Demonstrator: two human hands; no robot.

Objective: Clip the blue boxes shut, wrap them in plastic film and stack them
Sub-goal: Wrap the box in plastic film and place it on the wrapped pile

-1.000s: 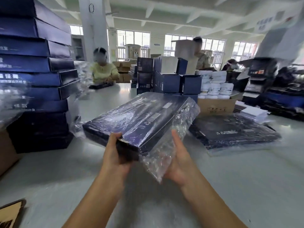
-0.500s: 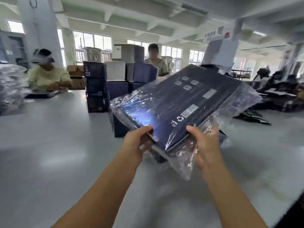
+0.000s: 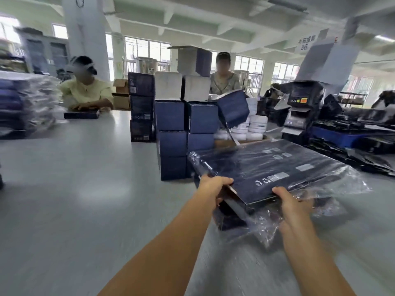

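Observation:
A flat dark blue box (image 3: 269, 167) in a clear plastic film bag (image 3: 333, 186) is held nearly level, low over another film-wrapped blue box (image 3: 228, 218) lying on the grey table (image 3: 85, 199). My left hand (image 3: 213, 186) grips the held box's near left corner, thumb on top. At the near right edge, my right hand (image 3: 292, 201) grips box and loose film together. The box's near end sticks out of the open bag mouth.
Small blue cube boxes (image 3: 171, 133) stand stacked just behind the held box. A pile of wrapped boxes (image 3: 25, 103) sits at far left. Two people (image 3: 85, 90) are at the table's far side. Dark trays and a blue crate (image 3: 342, 137) fill the right.
The wrapped box has swung from my left side over to the right and come down from a raised tilt to nearly flat above the box on the table. Both hands kept their hold.

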